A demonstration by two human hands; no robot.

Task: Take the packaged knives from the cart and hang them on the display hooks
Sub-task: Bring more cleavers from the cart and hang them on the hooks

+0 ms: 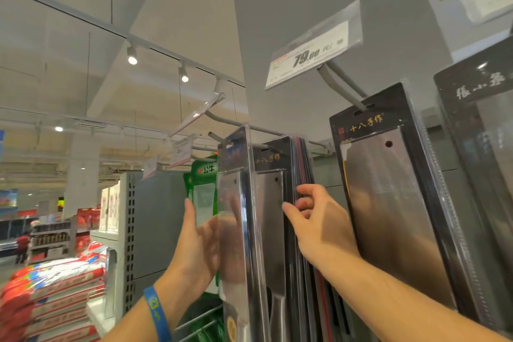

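On the hook, left hand presses front pack; right hand pinches stack.

Black knife packages with gold lettering; blue wristband; green packets.

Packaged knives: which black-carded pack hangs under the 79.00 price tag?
The front-facing black-carded steel cleaver pack on the grey metal hook that carries the white 79.00 price tag; the others hang on other hooks.
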